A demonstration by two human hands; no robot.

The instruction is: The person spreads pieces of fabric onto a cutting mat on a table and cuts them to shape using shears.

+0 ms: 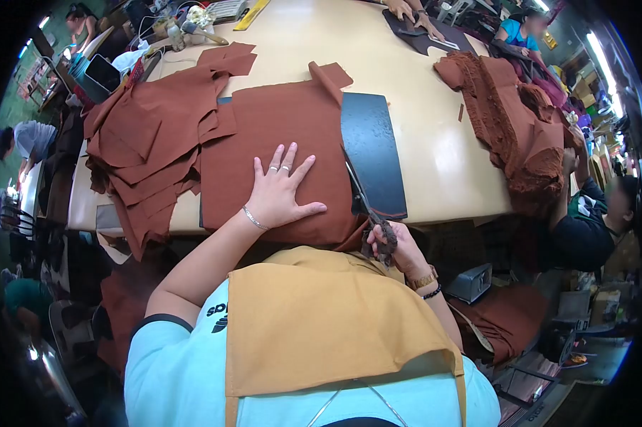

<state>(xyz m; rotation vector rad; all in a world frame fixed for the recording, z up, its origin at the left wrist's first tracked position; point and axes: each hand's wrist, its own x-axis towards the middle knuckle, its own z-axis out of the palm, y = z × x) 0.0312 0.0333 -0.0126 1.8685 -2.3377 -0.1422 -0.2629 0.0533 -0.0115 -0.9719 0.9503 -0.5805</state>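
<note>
My left hand (284, 188) lies flat with fingers spread on a rust-brown piece of fabric (278, 124). Beneath that fabric is a dark board (374, 153), showing along the right side. My right hand (401, 250) grips a pair of scissors (360, 188) whose handles look wrapped in dark rag. The blades point away from me along the fabric's right edge, over the board. At the far end, a strip of the fabric (328, 85) is folded back.
Stacked rust-brown pieces (157, 128) lie at left, partly over the table edge. A bunched fabric pile (513, 128) sits at right beside a person (591, 220). Across the table, another person's hands (413, 18) work on dark material (428, 35). A brush (206, 33) lies at the back left.
</note>
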